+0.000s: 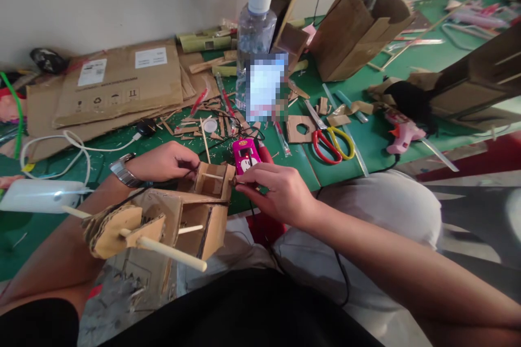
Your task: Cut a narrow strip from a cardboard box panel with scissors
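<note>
A cardboard model (171, 211) with box-like compartments rests over my lap at the table's front edge. A wooden dowel (175, 254) runs through its layered cardboard disc (112, 230), and thinner sticks cross the compartments. My left hand (173, 162), wearing a metal watch, has its fingers closed on the far left edge of the small upper compartment (209, 181). At that compartment's right corner, my right hand (280, 190) pinches something small and dark that I cannot make out. Just behind the right fingers lies a pink power strip (245, 154), partly hidden.
Red-and-yellow scissors (331, 143) and a pink glue gun (407, 133) lie to the right on the green table. Behind stand a water bottle (254, 38) and a cardboard box (354, 32). Flattened cardboard (118, 84) and a white power bank (44, 195) are left. Scraps litter the middle.
</note>
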Motion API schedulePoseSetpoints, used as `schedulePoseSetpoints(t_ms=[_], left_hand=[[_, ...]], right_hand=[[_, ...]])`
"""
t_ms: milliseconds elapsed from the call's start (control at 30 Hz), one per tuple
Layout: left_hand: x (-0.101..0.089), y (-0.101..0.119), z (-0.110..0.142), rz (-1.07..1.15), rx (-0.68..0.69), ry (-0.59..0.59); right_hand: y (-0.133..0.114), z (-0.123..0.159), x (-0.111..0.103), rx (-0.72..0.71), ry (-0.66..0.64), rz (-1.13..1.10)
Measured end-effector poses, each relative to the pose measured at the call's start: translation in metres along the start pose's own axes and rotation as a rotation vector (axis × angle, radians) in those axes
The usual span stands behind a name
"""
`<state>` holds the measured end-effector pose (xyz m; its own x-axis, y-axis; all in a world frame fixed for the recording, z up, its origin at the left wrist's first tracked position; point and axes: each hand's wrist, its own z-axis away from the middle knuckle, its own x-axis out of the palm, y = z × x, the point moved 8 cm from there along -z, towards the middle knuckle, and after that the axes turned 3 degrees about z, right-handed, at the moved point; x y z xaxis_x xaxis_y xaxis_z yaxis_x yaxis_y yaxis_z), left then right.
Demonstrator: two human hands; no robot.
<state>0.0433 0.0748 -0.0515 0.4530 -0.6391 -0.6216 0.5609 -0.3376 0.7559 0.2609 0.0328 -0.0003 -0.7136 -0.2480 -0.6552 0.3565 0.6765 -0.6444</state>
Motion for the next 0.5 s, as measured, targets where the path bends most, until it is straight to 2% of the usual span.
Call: schedulePoseSetpoints(t_ms=[200,500], left_hand=[[-0.0018,-0.0059,0.0024,0.005,-0.022,-0.008],[0.0011,-0.0010,0.0009,0.017,-0.021,-0.023]], right_hand=[[0.0035,-0.0022,-0.0075,0.008,-0.017,0.008],[0.0103,-0.0024,-0.0021,0.021,-0.045,-0.030]])
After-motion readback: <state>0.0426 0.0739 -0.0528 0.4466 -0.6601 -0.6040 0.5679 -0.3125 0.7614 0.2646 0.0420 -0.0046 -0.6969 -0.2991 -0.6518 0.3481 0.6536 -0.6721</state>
